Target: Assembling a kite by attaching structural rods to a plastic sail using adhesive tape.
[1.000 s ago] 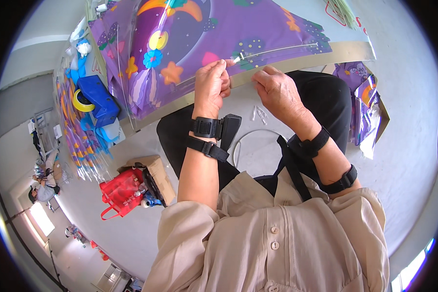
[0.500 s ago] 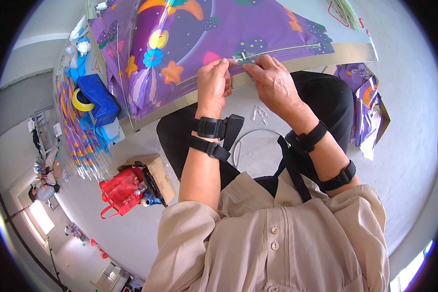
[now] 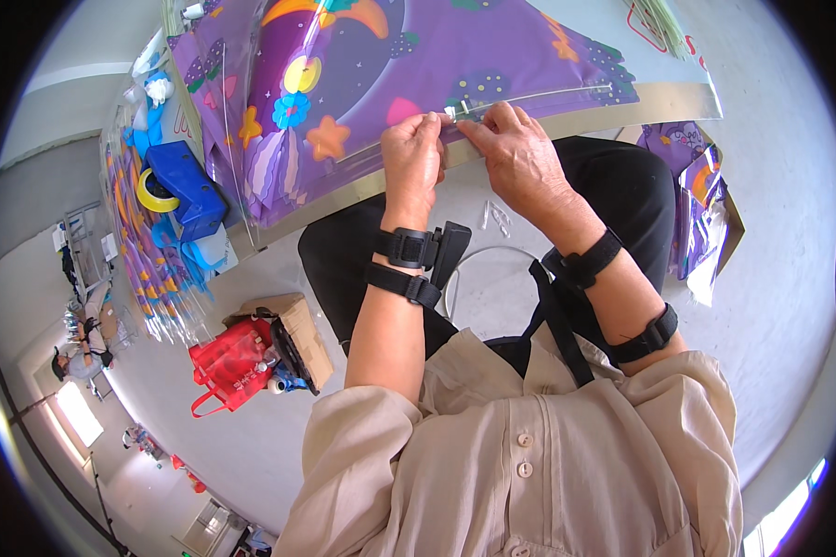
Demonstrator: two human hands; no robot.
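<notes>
A purple kite of thin printed sheet, with stars, flowers and a crescent, is spread on the table. A thin pale rod runs along its near edge. My left hand is closed, thumb and forefinger pinched at that edge by a small whitish fitting. Just right of it, my right hand bends its fingers down, thumb and forefinger pressed together on the same edge. The fingertips nearly meet, and what lies between them is partly hidden. Black straps circle both forearms.
At the left stand a blue tape dispenser and a stack of wrapped purple kites. A red bag and cardboard box sit on the floor. Another box of purple packages is at right. A person works far left.
My left hand has shifted slightly to the right and turned a little. My right hand's fingertips have moved slightly left along the kite's edge. The kite stays in place.
</notes>
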